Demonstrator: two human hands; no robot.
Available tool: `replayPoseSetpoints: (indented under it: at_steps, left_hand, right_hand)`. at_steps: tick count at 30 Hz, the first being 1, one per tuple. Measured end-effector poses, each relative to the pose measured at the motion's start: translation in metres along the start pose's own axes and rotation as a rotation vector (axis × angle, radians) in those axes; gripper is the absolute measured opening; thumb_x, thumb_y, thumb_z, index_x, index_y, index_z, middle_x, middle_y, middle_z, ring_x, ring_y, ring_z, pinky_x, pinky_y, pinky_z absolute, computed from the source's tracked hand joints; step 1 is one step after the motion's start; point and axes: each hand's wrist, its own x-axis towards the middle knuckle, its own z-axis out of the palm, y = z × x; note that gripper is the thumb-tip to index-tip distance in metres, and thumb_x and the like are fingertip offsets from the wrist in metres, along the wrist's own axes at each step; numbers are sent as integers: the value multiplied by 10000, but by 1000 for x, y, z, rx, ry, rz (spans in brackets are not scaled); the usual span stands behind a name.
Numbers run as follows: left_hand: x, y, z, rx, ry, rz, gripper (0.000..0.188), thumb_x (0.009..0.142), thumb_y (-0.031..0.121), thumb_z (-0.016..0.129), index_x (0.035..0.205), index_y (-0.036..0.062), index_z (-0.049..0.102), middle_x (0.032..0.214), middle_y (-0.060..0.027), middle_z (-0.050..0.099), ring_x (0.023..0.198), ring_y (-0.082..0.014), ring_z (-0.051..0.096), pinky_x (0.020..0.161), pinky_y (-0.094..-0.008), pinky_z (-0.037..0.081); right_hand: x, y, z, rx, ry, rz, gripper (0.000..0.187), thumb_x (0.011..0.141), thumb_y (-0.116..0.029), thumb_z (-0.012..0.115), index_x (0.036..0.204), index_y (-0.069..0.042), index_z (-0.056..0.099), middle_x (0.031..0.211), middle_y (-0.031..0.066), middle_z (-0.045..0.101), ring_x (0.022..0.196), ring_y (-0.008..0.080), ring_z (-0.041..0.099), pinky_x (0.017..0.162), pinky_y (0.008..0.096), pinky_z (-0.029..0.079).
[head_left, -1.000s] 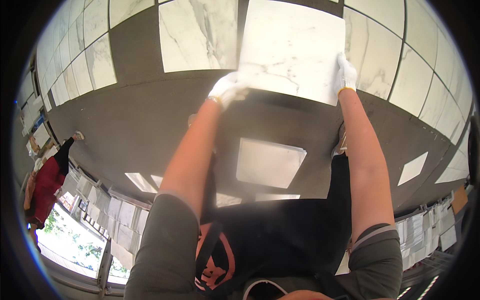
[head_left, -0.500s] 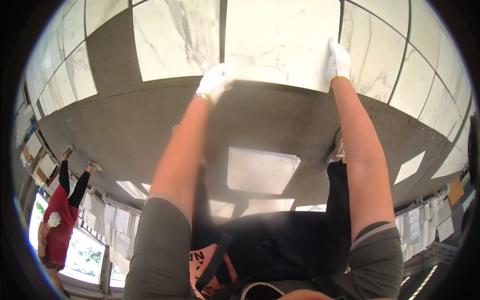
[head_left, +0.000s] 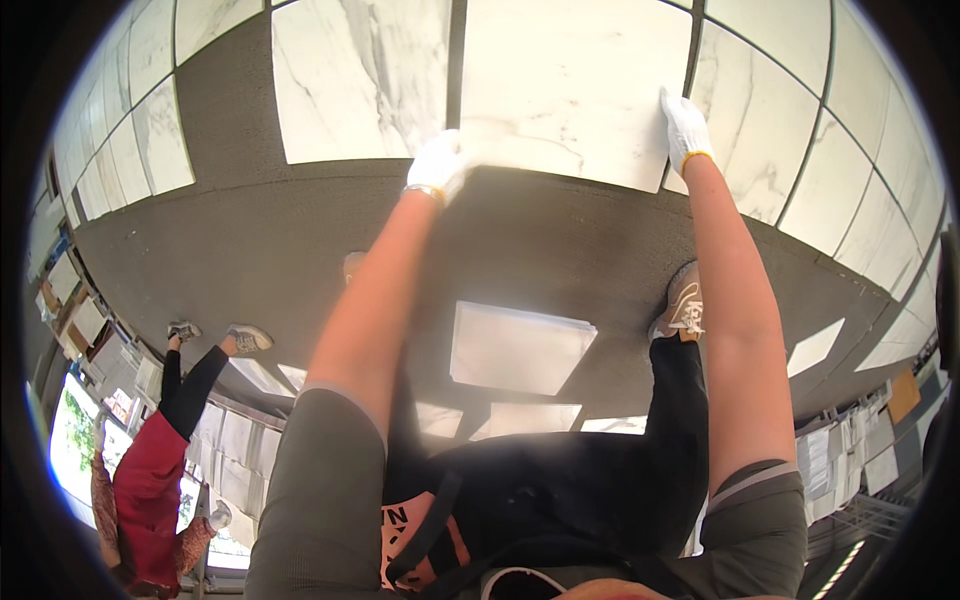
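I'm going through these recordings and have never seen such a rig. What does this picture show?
No machine: these are a person's hands in white gloves, seen by a head-worn fisheye camera looking down, which bends straight edges. The left hand is at the near left corner of a white veined slab, the right hand at its right edge; how firmly they grip is unclear. Similar slabs flank it on the grey floor; pale pieces lie nearer the person.

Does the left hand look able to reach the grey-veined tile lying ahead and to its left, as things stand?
Probably yes: the left hand is right by the near right corner of the grey-veined tile, and nothing visible blocks the way to its near edge.
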Motion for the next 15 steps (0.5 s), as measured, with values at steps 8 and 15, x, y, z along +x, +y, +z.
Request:
replayPoseSetpoints:
  at_steps: [8, 15]
  left_hand:
    - [-14, 64, -28, 456, 71, -131, 478, 849, 381, 595, 1185, 44, 636, 1171, -190, 679, 1098, -347, 636, 951, -407, 491]
    - [-2, 56, -8, 439, 242, -35, 512, 838, 315, 598, 1285, 66, 577, 1193, -190, 665, 1119, -345, 627, 961, -418, 488]
  right_hand:
    - [15, 7, -10, -333, -192, -21, 417, 994, -186, 458, 1405, -110, 466, 1209, 125, 589, 1129, 245, 556, 979, 308, 424]
    - [4, -16, -19, -1313, -60, -550, 390, 1031, -356, 403, 1285, -123, 584, 1035, 185, 669, 943, 408, 637, 911, 426, 506]
